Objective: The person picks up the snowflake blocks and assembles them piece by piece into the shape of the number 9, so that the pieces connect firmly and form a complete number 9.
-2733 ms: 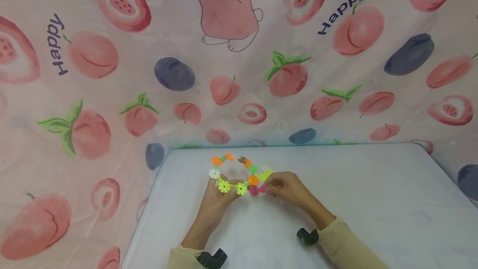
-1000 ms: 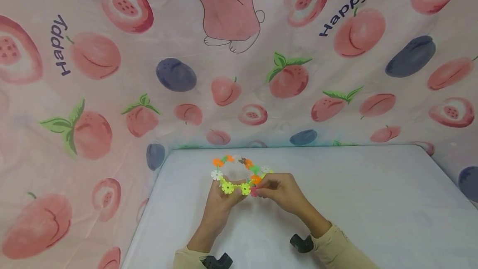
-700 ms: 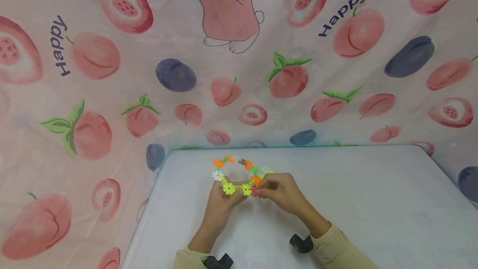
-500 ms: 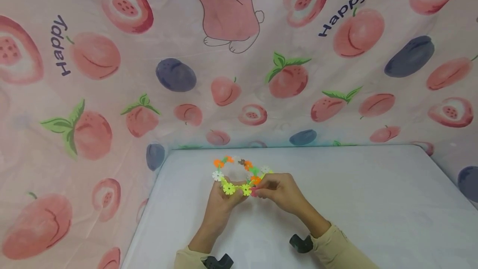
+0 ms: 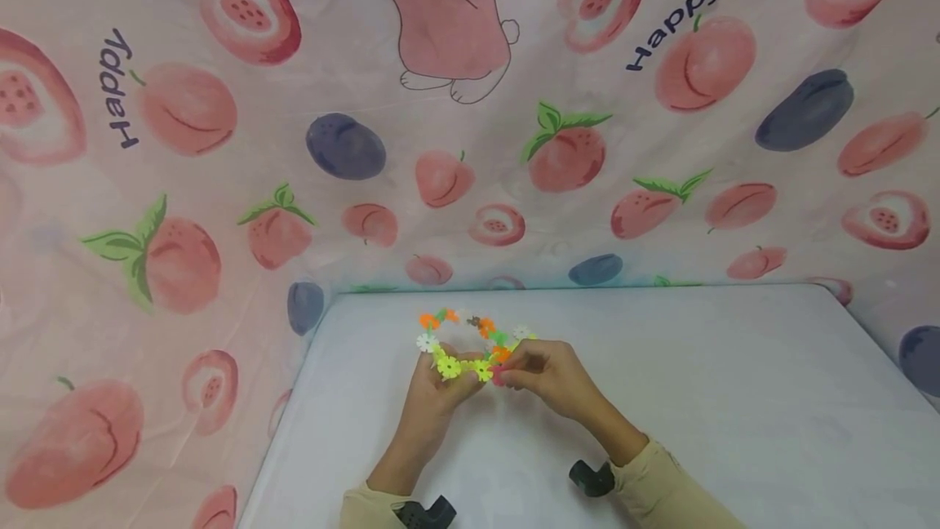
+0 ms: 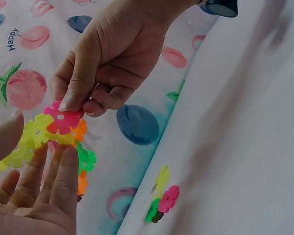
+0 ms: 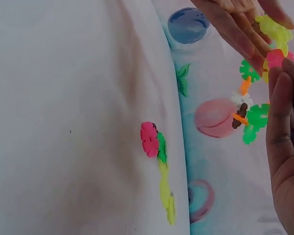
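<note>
A ring of joined plastic snowflake discs [image 5: 449, 367] in yellow, orange, green, white, brown and pink is held up over the table. My left hand [image 5: 429, 402] grips its near side, thumb in front and fingers behind the yellow discs. From the right, my right hand [image 5: 554, 374] pinches a pink disc [image 6: 59, 120] at the ring between thumb and forefinger. That pink disc overlaps a yellow disc [image 6: 37, 131] of the ring in the left wrist view. Orange and green discs [image 6: 86, 159] hang behind my left fingertips.
A small group of pink, green and yellow discs [image 7: 149, 139] lies on the white table [image 5: 720, 398] beyond my hands. My right hand partly covers that spot in the head view. A fruit-print cloth [image 5: 470, 137] hangs behind the table. A black camera mount [image 5: 593, 477] sits at my right wrist.
Since the earliest frame my right hand has moved left with the pink disc, closing in on the ring. My left hand has shifted slightly right. Over the last second both have stayed nearly still.
</note>
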`<state>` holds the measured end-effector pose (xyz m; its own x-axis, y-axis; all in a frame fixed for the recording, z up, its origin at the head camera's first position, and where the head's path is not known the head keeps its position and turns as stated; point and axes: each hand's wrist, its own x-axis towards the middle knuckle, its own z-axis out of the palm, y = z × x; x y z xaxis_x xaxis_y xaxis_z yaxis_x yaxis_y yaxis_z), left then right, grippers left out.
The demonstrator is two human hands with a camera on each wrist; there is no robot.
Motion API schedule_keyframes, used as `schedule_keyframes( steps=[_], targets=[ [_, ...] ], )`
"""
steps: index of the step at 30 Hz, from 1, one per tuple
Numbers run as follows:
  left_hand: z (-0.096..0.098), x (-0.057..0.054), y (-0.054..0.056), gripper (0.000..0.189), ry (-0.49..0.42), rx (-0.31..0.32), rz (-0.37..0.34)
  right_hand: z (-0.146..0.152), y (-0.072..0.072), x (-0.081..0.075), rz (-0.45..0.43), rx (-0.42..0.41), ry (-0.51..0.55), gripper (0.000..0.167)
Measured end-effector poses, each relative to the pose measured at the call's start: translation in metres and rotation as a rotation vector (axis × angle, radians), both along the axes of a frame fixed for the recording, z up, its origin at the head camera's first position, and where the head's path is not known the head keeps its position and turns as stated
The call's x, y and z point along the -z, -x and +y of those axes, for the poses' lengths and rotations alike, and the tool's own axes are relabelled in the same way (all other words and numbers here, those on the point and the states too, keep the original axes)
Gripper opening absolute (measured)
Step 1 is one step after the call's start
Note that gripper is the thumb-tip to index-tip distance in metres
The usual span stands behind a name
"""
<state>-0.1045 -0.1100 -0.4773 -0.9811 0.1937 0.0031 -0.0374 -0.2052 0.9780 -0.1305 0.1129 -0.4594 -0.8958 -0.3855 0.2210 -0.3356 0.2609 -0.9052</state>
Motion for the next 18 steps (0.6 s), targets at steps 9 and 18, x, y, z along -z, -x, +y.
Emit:
schedule_keyframes(
  steps=[9,18],
  targets=[
    [-0.001,-0.002,0.001,0.058,0.044,-0.047,-0.041,-0.003,0.001,0.003,-0.040,0.000,-0.010,0.013],
    [-0.006,0.001,0.004,0.052,0.065,-0.069,-0.006,0.004,0.008,0.011,-0.085,0.008,-0.038,0.011]
  ],
)
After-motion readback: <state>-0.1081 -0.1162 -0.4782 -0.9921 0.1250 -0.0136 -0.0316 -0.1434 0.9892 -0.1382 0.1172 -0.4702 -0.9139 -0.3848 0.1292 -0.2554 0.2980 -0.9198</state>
